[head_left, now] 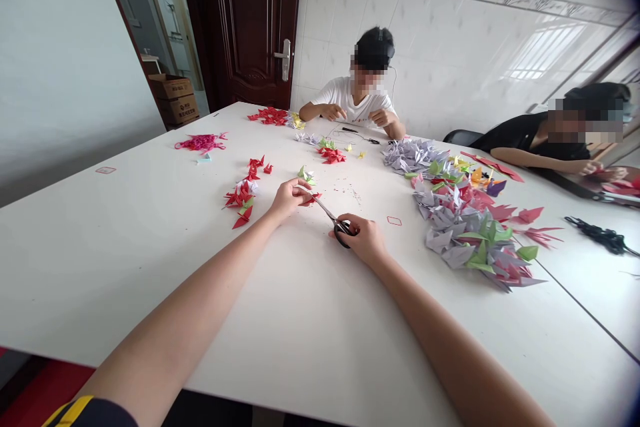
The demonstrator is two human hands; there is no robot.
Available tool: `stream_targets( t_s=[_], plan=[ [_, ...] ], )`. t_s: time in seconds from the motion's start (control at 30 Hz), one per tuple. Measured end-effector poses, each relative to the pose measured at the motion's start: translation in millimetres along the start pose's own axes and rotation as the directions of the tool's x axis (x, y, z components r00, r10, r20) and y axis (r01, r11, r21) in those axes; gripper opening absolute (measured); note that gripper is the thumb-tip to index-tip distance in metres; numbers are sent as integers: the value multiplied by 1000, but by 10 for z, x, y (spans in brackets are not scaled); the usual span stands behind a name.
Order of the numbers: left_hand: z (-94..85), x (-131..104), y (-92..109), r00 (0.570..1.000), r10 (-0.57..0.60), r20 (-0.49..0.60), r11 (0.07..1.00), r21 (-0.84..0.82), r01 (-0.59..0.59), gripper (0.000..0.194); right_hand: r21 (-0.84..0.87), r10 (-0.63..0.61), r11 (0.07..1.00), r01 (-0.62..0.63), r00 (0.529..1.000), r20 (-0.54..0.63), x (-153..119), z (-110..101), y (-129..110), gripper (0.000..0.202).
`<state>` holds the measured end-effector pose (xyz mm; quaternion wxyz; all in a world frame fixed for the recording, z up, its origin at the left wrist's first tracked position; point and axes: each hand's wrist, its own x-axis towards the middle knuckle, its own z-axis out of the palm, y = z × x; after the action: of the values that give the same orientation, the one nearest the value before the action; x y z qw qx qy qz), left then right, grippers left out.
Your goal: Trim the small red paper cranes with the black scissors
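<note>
Black-handled scissors are in my right hand, its fingers closed round the handles. Their blades point up and left toward my left hand. The fingers of my left hand are pinched together at the blade tips, beside a small red folded paper piece; whether they grip it or something finer is hard to tell. Just beyond that hand stands a green and white paper crane. Left of it, red, white and green paper cranes lie in a loose row. Tiny dark scraps dot the white table.
A large heap of grey, pink and green cranes spreads at the right. Pink string lies at the left, black cord far right. Two people sit opposite and at the right; red cranes lie at the far edge.
</note>
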<state>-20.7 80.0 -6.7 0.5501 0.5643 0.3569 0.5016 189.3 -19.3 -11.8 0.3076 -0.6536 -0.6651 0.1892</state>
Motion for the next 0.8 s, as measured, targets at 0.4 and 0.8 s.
stream_targets(
  t_s=[0.4,0.8],
  plan=[
    [4,23,-69,999,18,27,989,146,-22,34,0,12,1000,-12,1000,5,1,17,18,37],
    [20,19,-64,999,25,37,988,152,-30,33,-10,-3,1000,3,1000,-12,-9,14,4,38]
  ],
)
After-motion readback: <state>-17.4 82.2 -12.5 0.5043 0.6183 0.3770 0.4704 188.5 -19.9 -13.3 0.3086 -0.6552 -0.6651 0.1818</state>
